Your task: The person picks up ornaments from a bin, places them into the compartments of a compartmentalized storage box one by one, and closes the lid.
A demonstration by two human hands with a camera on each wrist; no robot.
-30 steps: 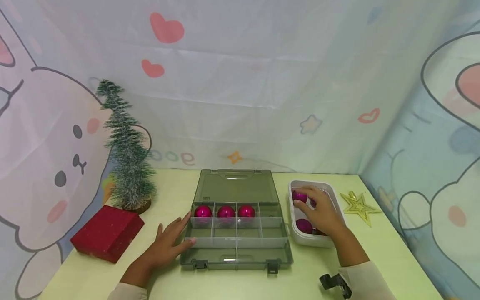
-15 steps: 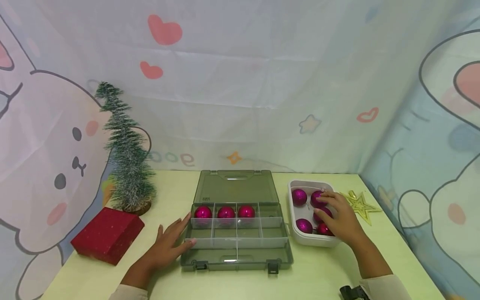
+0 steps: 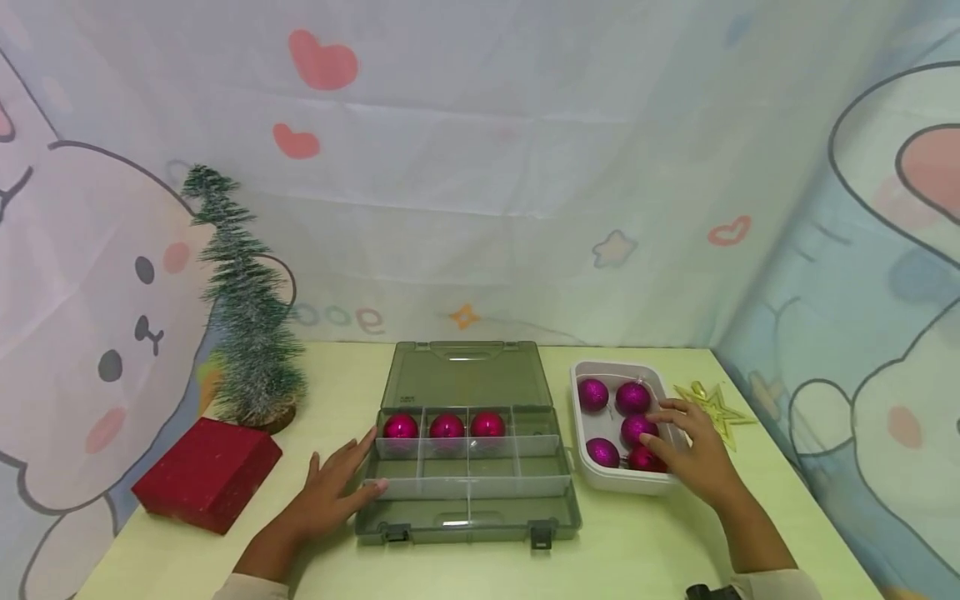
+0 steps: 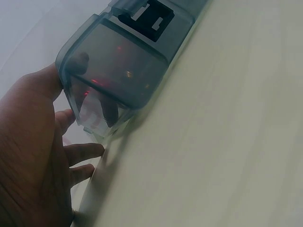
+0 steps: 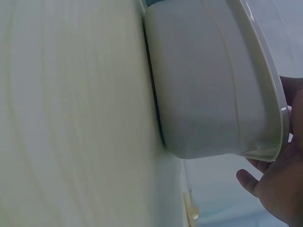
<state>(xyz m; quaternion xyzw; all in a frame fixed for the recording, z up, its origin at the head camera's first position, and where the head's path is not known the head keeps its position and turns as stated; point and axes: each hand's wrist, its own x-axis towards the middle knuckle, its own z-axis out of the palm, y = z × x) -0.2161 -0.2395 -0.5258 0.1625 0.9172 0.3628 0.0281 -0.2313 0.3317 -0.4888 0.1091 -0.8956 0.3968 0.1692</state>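
Observation:
An olive, see-through compartment box lies with its lid folded back. Three shiny magenta bauble ornaments sit in its back row; the middle one is a bauble. My left hand rests against the box's left side, its fingers spread. To the right stands a white tub holding several glittery purple baubles and a shiny red bauble. Over the tub's right rim reaches my right hand, thumb and index finger at a purple bauble. Its fingertips are inside the tub, hidden from the right wrist view.
A small green tinsel tree stands at the back left, behind a red box. Right of the tub lies a gold star, partly behind my right hand. A printed cloth hangs behind the table.
My right hand has shifted from the far left of the tub toward its right side, uncovering the baubles. My left hand stays at the box.

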